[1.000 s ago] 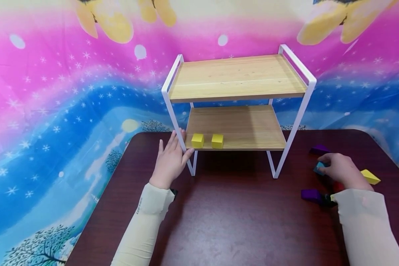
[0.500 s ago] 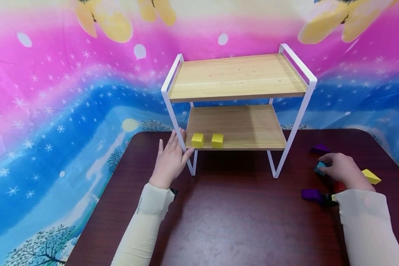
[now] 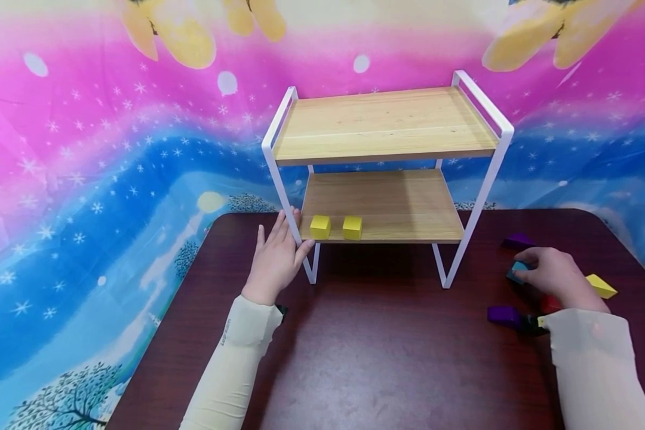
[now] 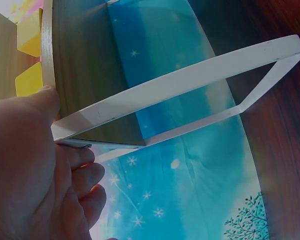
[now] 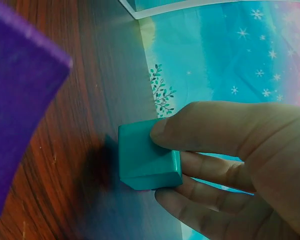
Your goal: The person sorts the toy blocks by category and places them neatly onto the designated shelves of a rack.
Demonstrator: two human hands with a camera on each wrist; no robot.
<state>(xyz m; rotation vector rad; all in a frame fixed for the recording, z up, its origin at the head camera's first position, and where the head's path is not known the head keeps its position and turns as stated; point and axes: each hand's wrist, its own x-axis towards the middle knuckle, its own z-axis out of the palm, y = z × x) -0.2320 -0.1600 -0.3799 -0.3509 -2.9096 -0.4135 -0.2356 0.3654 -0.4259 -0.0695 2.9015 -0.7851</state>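
Head view: at four o'clock from the rack (image 3: 387, 125) is the teal block (image 3: 517, 267). Left wrist: left hand (image 4: 35, 165) touches this rack, fingers unclenched. Right wrist: right hand (image 5: 265, 165) pinches the block; probably grasping step, next needs steady lifting.

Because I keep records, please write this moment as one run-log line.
left hand: touches rack; right hand: pinches teal block; lower shelf: two yellow blocks, apart

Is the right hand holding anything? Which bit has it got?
Yes, the right hand holds a teal block: thumb on one face near a corner, fingers behind. Their exact contact is hidden.
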